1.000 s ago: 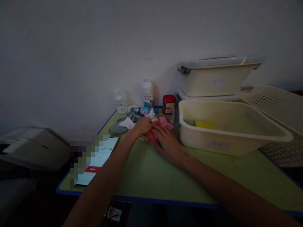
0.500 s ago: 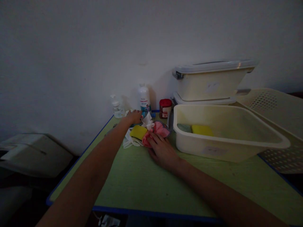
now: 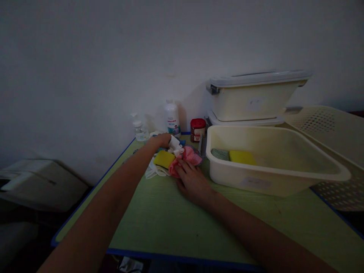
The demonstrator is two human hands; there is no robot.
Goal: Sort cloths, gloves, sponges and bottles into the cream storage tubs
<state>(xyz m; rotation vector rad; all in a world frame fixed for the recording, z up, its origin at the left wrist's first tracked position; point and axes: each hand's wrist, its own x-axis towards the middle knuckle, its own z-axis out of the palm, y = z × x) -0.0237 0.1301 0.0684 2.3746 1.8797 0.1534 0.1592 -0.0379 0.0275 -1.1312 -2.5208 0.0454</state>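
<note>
My left hand reaches into the far side of a loose pile on the table, its fingers bent down and mostly hidden. Against its fingertips is a crumpled white cloth-like piece; whether the hand grips it I cannot tell. My right hand lies with fingers outstretched on the near edge of a pink cloth with a checked border. Between the two hands sits a yellow sponge with a dark underside. White straps or strings spread out below the sponge.
Behind the pile stand a white bottle, a clear pump bottle and a red-topped roll. To the right, an open cream bin holds a green scouring pad and a yellow sponge. Lidded boxes are stacked behind it.
The white piece beside my left hand has shifted left and changed shape. My left fingers have dipped lower into the pile. My right hand stays on the pink cloth.
</note>
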